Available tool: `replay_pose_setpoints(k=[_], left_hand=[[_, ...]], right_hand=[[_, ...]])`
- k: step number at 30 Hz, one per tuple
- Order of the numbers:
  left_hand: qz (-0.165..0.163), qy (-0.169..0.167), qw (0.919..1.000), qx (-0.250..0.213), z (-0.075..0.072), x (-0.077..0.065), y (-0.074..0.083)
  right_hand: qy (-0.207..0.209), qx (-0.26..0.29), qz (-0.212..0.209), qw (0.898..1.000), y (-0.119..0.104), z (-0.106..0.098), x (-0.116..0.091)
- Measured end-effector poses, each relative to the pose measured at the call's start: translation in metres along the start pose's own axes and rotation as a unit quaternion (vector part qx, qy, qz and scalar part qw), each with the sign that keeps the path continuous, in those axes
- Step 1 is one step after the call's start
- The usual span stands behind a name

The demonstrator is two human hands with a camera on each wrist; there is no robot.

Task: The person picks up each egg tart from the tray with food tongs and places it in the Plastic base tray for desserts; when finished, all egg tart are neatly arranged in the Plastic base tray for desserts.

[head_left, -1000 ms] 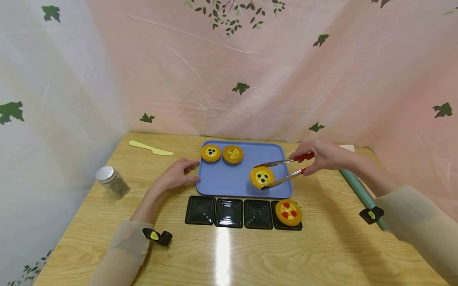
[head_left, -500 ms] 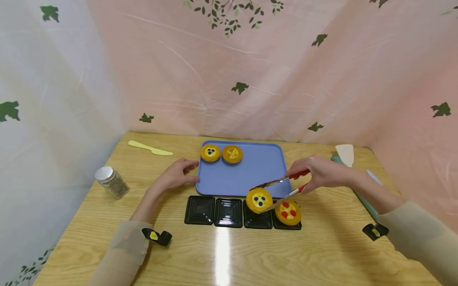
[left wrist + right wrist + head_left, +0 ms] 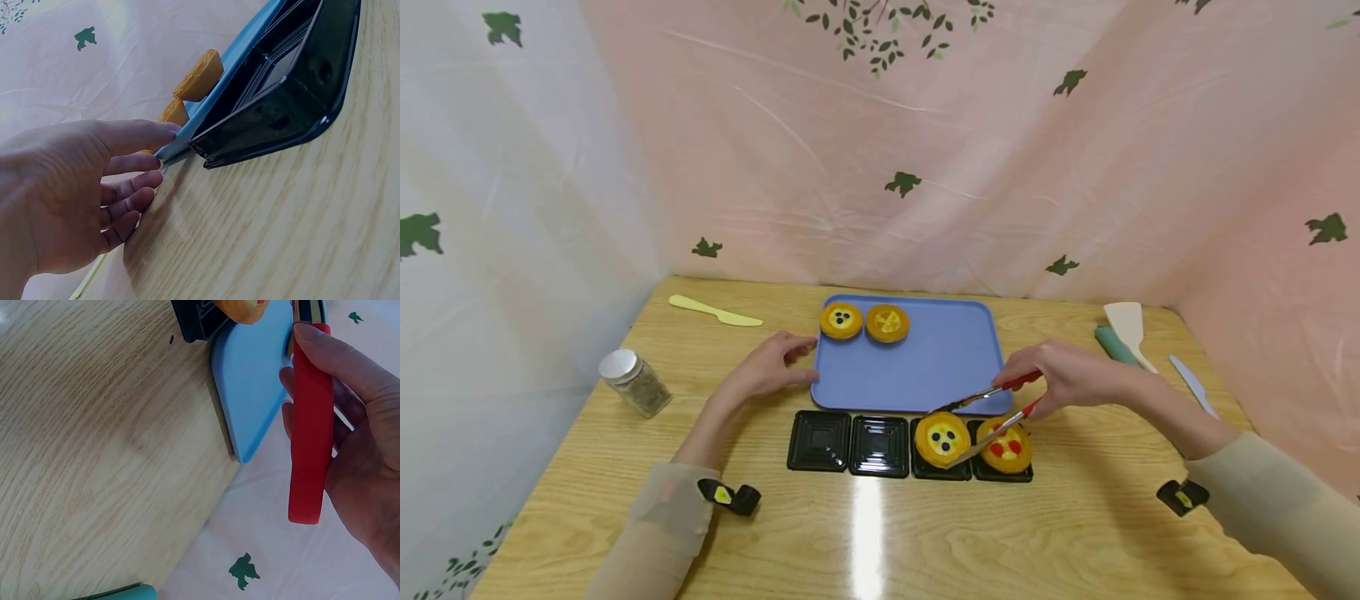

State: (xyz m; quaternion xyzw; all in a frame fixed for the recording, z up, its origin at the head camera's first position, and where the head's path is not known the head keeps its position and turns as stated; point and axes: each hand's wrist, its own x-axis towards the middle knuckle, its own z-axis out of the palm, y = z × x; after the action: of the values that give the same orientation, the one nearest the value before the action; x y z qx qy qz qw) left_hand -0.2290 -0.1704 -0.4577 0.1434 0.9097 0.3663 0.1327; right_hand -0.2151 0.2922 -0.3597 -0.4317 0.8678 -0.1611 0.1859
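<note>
My right hand [image 3: 1060, 377] grips a pair of red-handled tongs [image 3: 310, 425]. Between the tips of the tongs is a tart with blueberries [image 3: 942, 439], in or just over the third black square tray [image 3: 953, 473] from the left. A tart with red berries [image 3: 1006, 454] sits on the rightmost black tray [image 3: 1011, 477], partly behind one tong arm. My left hand [image 3: 772, 365] touches the left edge of the blue tray [image 3: 917, 367] with loosely bent fingers. On that tray's back left lie another blueberry tart [image 3: 841, 321] and a tart with yellow pieces [image 3: 887, 323].
Two black trays [image 3: 820, 442] at the left hold nothing. A yellow knife [image 3: 715, 311] and a lidded jar [image 3: 636, 382] lie to the left. At the right are a white spatula [image 3: 1126, 325], a teal cylinder [image 3: 1112, 344] and a pale blue knife [image 3: 1193, 385].
My right hand has brought the blueberry tart in the tongs from over the blue tray toward me, down to the third black tray. The left hand has stayed at the blue tray's edge.
</note>
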Motion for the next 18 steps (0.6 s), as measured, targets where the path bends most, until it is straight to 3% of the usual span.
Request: replay_pose_setpoints(k=[18], left_hand=[[-0.008,-0.002,1.0,0.001,-0.0008,0.0007,0.0013]], right_hand=[[-0.015,-0.005,0.02,1.0,-0.0025,0.0016,0.0038]])
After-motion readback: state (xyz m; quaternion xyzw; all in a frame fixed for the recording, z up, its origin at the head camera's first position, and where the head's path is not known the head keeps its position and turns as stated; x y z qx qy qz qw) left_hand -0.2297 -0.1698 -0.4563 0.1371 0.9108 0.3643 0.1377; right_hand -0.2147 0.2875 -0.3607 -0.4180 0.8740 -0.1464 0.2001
